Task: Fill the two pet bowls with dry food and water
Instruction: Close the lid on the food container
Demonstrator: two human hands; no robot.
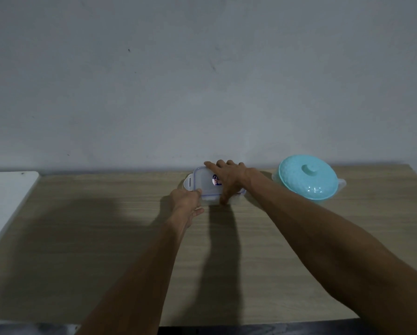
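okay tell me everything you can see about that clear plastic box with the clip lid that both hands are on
The clear plastic box is a small rectangular food container with rounded corners, translucent walls and a lid edged by a blue seal line. A clip flap sticks out at its left end, and a round sticker shows on the lid. It sits flat on the wooden table near the wall, left of the turquoise lidded pot. The right hand lies spread over the lid; the left hand touches its near left corner. Contents cannot be made out.

The lid of the clear container [206, 183] carries a small red-blue sticker [216, 180], too blurred to read.
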